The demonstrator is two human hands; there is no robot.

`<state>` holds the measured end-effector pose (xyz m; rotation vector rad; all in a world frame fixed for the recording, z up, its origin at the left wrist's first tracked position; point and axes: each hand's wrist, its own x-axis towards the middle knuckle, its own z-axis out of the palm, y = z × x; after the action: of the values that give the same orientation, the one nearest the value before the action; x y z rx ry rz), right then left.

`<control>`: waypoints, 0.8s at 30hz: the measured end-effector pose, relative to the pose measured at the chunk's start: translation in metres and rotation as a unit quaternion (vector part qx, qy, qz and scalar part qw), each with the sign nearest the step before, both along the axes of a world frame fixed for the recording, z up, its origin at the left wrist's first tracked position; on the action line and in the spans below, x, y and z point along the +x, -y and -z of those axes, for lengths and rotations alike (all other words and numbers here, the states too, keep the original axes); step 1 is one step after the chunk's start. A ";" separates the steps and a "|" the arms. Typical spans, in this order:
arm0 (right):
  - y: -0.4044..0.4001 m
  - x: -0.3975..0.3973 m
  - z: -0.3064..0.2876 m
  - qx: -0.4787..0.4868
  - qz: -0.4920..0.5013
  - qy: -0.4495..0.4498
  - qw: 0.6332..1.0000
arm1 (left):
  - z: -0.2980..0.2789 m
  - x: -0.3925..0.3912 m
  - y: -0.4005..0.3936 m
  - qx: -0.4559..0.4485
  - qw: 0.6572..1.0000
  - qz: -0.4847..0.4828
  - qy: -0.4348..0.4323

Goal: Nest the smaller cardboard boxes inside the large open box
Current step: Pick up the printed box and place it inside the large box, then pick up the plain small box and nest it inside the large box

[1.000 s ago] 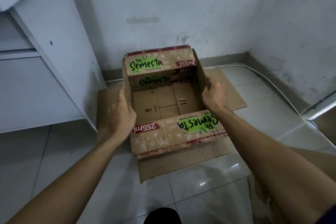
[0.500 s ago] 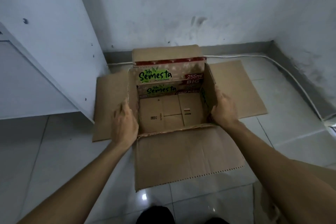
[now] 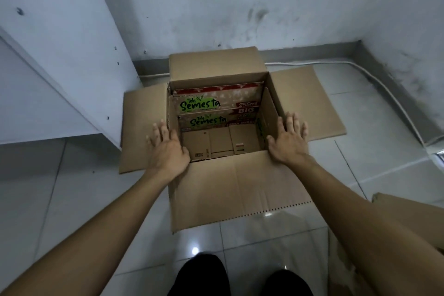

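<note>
Pale floor tiles (image 3: 72, 199) run to a scuffed white wall corner, where the large box (image 3: 216, 72) stands open, its four flaps splayed outward. Inside it sits one printed box (image 3: 216, 103), dropped fully below the rim and filling nearly the whole width; a second layer of the same print shows lower on its far wall, though whether that is another nested box or just a folded flap is hard to tell. Both hands are open and empty: the left hand (image 3: 168, 151) lies flat at the left rim with its thumb over the near edge, and the right hand (image 3: 288, 139) rests palm down, fingers spread, on the right flap. Corrugated card like this should be light and fairly stiff, yet its walls bow under pressure, so the side walls near the corners look the best place to grip. One more piece of cardboard (image 3: 408, 218) lies at the right edge.
</note>
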<state>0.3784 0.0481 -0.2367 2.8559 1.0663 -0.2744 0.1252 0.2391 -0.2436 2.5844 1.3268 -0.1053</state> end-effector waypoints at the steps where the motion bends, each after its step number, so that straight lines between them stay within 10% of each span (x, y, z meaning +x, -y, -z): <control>1: 0.007 -0.011 -0.006 0.021 0.001 -0.003 1.000 | -0.007 0.001 0.009 0.007 1.000 0.011 0.009; 13: 0.216 -0.134 -0.035 0.133 0.056 0.009 0.989 | -0.077 0.005 0.212 0.044 0.945 0.222 0.237; 24: 0.416 -0.162 0.006 0.067 0.235 -0.151 0.958 | -0.020 0.011 0.374 -0.087 0.922 0.344 0.156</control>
<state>0.2167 -0.3677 -0.2427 3.2309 0.4240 -0.7145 0.1365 -0.1349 -0.2236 2.6370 0.2540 0.0669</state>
